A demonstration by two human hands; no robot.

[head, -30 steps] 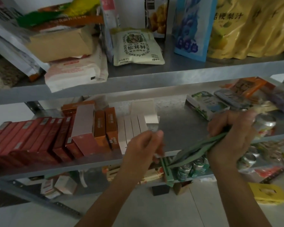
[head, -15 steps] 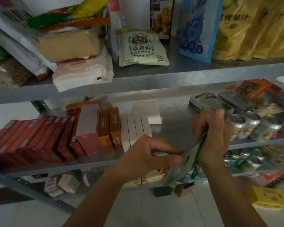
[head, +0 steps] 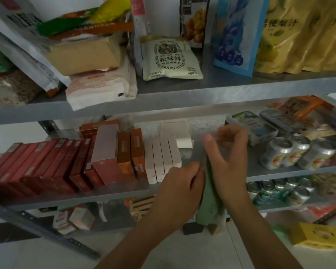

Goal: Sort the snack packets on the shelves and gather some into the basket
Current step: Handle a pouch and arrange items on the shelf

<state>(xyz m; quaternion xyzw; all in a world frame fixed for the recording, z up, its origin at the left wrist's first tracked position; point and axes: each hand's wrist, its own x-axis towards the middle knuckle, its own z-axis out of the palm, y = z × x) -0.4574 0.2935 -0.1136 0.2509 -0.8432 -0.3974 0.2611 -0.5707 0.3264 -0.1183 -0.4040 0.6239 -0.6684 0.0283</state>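
Note:
A stack of flat green packets [head: 209,202] stands on edge between both hands, in front of the middle shelf [head: 200,154]. My left hand [head: 179,188] presses its left side. My right hand [head: 224,158] holds the right side, with thumb and fingers spread above its top. On the middle shelf, red boxes [head: 39,162], orange boxes [head: 131,150] and white boxes [head: 162,158] stand in rows to the left. A cream pouch [head: 171,58] lies on the top shelf. No basket is in view.
Drink cans [head: 297,152] and small packs [head: 260,127] fill the middle shelf's right side. More cans [head: 279,191] sit on the lower shelf. Blue [head: 234,35] and yellow [head: 299,35] bags stand on the top shelf. A yellow box [head: 318,236] lies on the floor at right.
The green packets swung from a slant to nearly upright and moved left. My left hand closed in against them. My right hand rose and its fingers spread.

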